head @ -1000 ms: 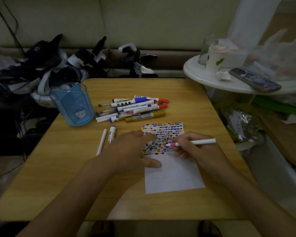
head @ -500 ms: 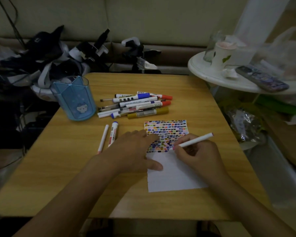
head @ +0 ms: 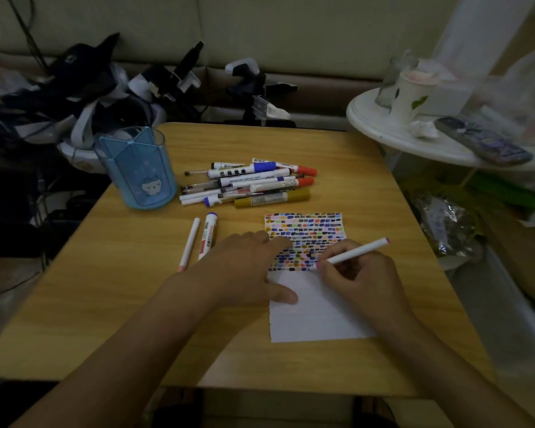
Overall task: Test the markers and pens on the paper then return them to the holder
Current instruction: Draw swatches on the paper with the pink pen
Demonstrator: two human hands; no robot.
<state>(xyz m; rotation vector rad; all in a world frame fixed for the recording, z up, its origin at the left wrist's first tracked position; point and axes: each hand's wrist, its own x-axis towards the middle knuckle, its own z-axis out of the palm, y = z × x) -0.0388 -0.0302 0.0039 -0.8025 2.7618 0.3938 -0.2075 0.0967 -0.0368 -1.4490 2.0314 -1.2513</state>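
— On the paper, what's different from a second ago?

— The right hand, fingers pinched round the pink-tipped pen, has tilted it from nearly flat to steep, tip now down at the lowest row of colour marks. The left hand stays flat, fingers straight, pinning the sheet.

— Meaning?

— Likely a fresh test stroke. The holder looks empty; the pile of markers beside it waits, two more pens lying apart.
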